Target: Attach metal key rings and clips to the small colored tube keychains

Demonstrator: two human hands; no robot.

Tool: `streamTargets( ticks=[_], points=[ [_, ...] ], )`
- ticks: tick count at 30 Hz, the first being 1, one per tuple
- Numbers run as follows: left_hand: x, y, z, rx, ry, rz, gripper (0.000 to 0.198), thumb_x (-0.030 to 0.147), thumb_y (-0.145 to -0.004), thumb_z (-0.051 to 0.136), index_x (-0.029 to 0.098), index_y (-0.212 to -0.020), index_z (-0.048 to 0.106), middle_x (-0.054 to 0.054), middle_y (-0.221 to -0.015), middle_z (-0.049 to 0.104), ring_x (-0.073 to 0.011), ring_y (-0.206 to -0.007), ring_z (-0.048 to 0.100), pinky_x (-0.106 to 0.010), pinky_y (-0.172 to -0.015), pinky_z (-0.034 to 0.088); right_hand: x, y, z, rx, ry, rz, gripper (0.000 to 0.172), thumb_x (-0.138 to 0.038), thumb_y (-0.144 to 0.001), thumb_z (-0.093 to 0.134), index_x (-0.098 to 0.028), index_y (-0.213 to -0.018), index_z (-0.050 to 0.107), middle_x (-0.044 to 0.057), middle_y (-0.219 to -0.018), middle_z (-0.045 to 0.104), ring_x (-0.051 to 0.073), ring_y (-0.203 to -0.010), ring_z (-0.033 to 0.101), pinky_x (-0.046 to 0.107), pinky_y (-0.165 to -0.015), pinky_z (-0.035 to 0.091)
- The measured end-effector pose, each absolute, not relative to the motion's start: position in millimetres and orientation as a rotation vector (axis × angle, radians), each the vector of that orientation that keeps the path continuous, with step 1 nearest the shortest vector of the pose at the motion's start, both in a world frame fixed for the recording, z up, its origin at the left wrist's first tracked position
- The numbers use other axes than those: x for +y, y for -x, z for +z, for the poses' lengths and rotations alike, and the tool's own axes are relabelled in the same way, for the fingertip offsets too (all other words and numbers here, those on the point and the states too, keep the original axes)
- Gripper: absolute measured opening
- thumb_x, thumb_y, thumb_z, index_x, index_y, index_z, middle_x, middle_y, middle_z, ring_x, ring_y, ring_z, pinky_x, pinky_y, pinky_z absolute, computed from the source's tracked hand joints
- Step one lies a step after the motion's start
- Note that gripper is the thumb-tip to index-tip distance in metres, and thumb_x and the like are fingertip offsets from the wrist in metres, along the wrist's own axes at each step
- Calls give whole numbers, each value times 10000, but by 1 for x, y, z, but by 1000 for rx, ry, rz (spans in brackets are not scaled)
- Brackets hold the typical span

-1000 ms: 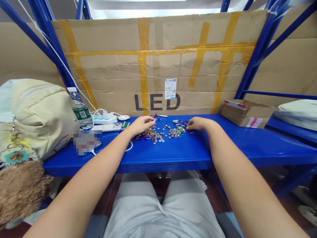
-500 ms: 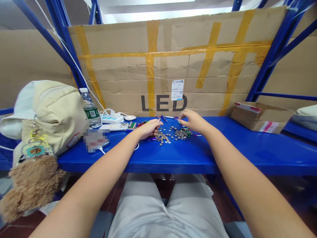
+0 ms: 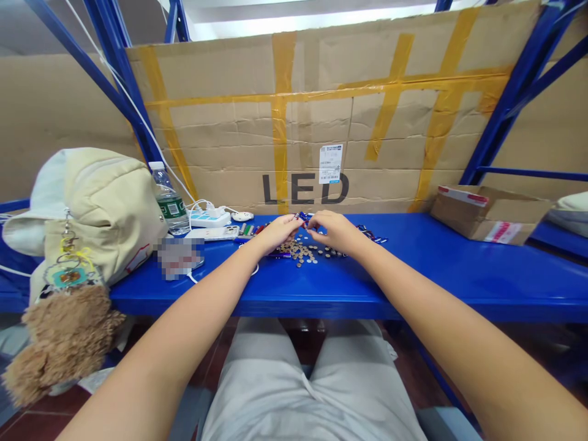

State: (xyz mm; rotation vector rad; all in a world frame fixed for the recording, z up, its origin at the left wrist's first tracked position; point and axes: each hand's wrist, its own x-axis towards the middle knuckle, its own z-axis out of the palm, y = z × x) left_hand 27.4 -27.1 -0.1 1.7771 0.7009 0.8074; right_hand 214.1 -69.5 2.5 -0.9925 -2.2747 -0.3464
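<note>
My left hand (image 3: pixel 277 234) and my right hand (image 3: pixel 334 231) reach together over the blue steel shelf (image 3: pixel 413 275), their fingertips close to each other. Between the fingers sits a small blue metal clip or keyring (image 3: pixel 303 216), and I cannot tell whether either hand grips it. Below my palms lies a scatter of small round metal discs (image 3: pixel 298 252), partly hidden by my right hand. Several coloured carabiner clips (image 3: pixel 370 234) lie to the right of my right hand.
A plastic water bottle (image 3: pixel 168 205), power strip (image 3: pixel 209 219) and white phone (image 3: pixel 212 232) stand left of my hands. Further left are a beige bag (image 3: pixel 105 208) with a plush charm (image 3: pixel 64 343). A cardboard box (image 3: pixel 489 214) sits right on the shelf.
Both hands have moved inward and now nearly meet above the discs. My right hand has shifted left from the carabiners, and the silver discs are now mostly covered.
</note>
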Motion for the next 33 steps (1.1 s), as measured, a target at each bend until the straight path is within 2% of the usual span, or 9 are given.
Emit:
streamTargets(
  ticks=[4,8,12,15,19,25,30,33],
  points=[
    [-28,-24,2,741,-2001,880,320,481,-846,564,176,-781,492,65,-552,364,-69,-472,295,-233,-485,229,-74,-211,2,-2253,1110,-361,122,-229,-857,533,-163,-923,612,93,-910,695,192,-831,616,281,-749,431],
    [-30,-22,3,717,-2014,903,316,473,-871,542,182,-770,468,66,-538,357,-74,-476,310,-236,-495,255,-83,-203,4,-2232,1359,-527,325,-346,-940,438,-117,-1146,539,130,-946,709,223,-794,643,289,-677,389],
    [-30,-22,3,687,-1941,883,312,449,-875,555,184,-753,443,74,-533,328,-67,-464,298,-231,-482,258,-86,-197,5,-2346,1559,-787,424,-386,-991,286,-93,-1140,555,189,-914,715,269,-832,667,310,-676,359],
    [-30,-23,3,641,-1857,906,309,445,-860,583,177,-772,458,78,-561,334,-55,-464,307,-220,-488,295,-86,-195,5,-2344,1648,-848,467,-381,-995,224,-87,-1156,550,198,-868,716,277,-806,679,309,-644,349],
    [-34,-24,5,603,-1794,930,309,449,-848,599,172,-792,473,85,-564,330,-51,-459,311,-218,-504,347,-86,-194,3,-2311,1699,-854,472,-374,-987,203,-104,-1135,561,195,-866,722,285,-780,690,302,-605,337],
    [-41,-25,7,658,-1840,910,291,451,-867,557,178,-809,473,82,-555,347,-69,-471,342,-230,-520,358,-89,-189,4,-2284,1700,-803,460,-404,-980,238,-110,-1139,553,198,-899,726,280,-791,691,297,-622,357],
    [-43,-21,10,919,-2237,968,320,434,-864,541,176,-695,456,47,-580,416,-95,-550,368,-242,-558,295,-89,-189,7,-2186,1800,-714,415,-385,-986,248,-127,-1110,549,183,-931,727,275,-830,690,292,-633,358],
    [-42,-19,8,968,-2483,881,341,411,-844,556,176,-635,426,36,-601,436,-109,-592,377,-251,-577,277,-87,-194,9,-2113,1835,-682,386,-372,-986,257,-139,-1065,555,173,-929,726,269,-840,685,292,-620,336]
  ],
)
